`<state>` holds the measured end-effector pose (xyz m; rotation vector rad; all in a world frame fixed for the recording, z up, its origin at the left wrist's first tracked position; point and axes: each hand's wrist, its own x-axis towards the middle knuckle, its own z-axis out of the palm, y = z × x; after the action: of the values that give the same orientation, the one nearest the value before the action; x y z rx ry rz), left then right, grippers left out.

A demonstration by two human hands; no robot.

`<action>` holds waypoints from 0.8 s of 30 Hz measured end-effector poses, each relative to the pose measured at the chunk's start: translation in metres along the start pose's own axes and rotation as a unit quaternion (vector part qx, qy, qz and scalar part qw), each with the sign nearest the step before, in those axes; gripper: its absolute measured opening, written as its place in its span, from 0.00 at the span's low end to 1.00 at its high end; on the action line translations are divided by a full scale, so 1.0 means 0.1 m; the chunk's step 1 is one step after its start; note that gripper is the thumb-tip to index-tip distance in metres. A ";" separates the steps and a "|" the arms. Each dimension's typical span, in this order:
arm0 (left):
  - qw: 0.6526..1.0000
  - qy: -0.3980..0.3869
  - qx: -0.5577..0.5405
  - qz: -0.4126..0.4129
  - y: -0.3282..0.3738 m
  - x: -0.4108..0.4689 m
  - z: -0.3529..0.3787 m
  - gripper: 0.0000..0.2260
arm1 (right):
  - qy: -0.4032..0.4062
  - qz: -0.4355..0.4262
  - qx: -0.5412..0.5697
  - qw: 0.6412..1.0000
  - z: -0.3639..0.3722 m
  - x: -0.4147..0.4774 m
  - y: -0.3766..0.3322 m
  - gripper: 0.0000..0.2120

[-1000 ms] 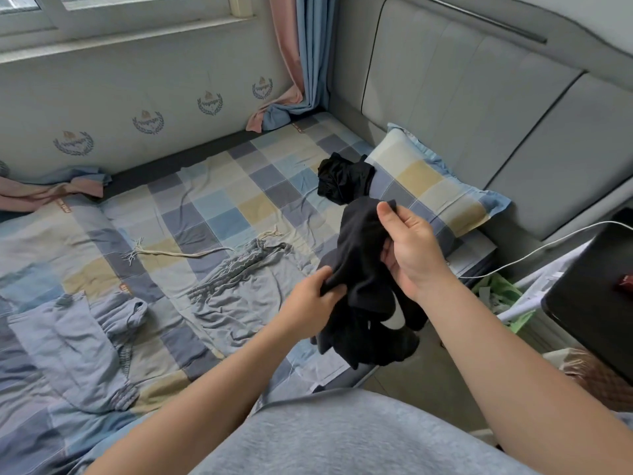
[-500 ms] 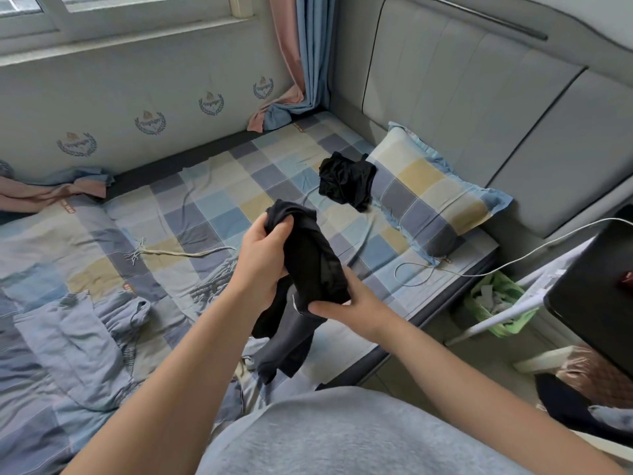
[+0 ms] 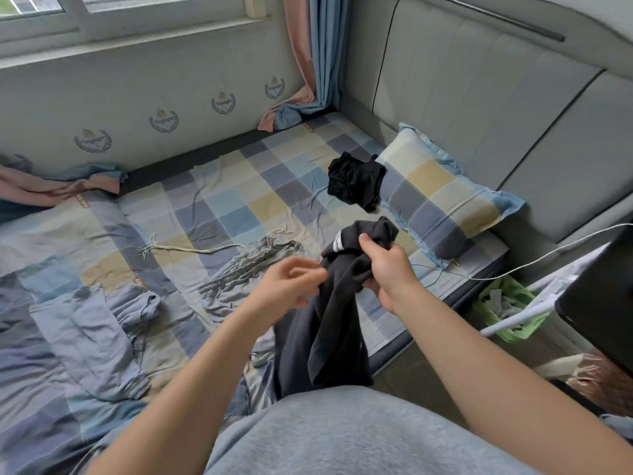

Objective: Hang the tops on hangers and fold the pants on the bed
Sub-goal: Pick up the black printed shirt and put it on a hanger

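Daylight from a white-framed window (image 3: 137,15) lights a pale crest-printed wall (image 3: 51,108), pink-and-blue curtain (image 3: 315,46) and grey padded headboard (image 3: 479,97).

Bunched garment (image 3: 354,181) on the bed (image 3: 239,200) at the pillow's (image 3: 442,197) left edge, drawstring pants (image 3: 246,265) further left.

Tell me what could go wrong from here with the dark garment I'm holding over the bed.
The dark garment hangs bunched from the right hand alone, as far as I can tell; the left hand is blurred, so a loose grip may drop it off the bed edge. The white cable lies just beyond it and could snag.
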<state>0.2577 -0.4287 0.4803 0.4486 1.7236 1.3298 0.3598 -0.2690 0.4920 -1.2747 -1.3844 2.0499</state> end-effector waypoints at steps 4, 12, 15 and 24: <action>0.996 -0.040 0.081 -0.010 -0.22 0.02 0.17 0.27 | -0.015 -0.006 0.076 0.997 -0.03 -0.08 -0.14 0.09; 0.981 -0.074 0.182 0.001 -0.57 0.23 0.34 0.19 | -0.055 -0.017 0.224 0.973 -0.06 -0.28 -0.44 0.12; 0.982 -0.032 0.184 0.032 -0.60 0.28 0.35 0.05 | -0.055 -0.021 0.270 0.961 -0.12 -0.27 -0.52 0.15; 0.966 0.222 0.074 0.113 -0.16 0.30 -0.09 0.11 | 0.043 0.010 0.272 0.961 -0.51 -0.12 -0.49 0.12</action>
<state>0.2378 -0.4173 0.4537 0.4659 2.2065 1.5556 0.3997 -0.2266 0.5347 -1.1128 -0.6916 2.1477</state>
